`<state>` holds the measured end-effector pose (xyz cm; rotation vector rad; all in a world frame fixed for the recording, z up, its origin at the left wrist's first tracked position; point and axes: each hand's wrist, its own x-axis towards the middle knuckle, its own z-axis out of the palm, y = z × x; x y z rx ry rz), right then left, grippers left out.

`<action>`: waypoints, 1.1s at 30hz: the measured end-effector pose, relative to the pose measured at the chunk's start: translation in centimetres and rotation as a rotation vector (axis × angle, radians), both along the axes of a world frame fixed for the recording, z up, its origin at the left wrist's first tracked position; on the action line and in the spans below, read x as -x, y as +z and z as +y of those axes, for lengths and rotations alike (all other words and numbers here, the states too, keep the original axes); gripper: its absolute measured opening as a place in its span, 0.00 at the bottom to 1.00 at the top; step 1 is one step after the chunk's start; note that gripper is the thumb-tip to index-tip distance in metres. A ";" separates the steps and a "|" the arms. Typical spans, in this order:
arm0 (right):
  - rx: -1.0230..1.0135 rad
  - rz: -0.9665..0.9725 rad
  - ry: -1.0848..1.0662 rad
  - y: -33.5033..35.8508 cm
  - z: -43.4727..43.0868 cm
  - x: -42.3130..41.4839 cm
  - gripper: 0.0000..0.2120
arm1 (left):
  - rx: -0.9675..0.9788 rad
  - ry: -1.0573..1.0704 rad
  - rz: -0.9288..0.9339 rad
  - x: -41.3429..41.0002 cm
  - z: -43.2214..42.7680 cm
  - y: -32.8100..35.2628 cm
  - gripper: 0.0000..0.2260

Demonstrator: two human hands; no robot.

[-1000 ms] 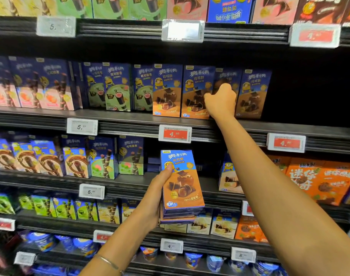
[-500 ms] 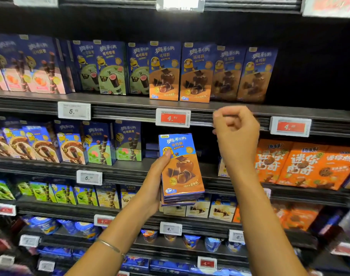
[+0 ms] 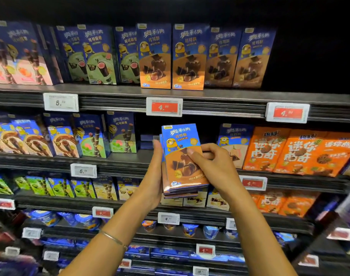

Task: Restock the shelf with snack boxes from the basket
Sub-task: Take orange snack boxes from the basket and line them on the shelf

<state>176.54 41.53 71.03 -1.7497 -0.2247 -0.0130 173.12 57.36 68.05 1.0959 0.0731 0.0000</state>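
Left grip and right grip clasp the snack-box stack between them

Lower boxes mostly behind top box

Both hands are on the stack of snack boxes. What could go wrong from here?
1. The left hand holds the stack of blue-and-brown snack boxes by its left side; as the right hand pinches the front box, those behind might slip and fall.
2. The upright row of matching boxes on the upper shelf stands close-packed; adding another could topple one.
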 end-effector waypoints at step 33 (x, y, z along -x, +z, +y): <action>-0.087 -0.474 -0.438 16.5 -4.1 -11.5 0.18 | -0.168 0.198 -0.014 -3.5 -1.6 0.7 0.19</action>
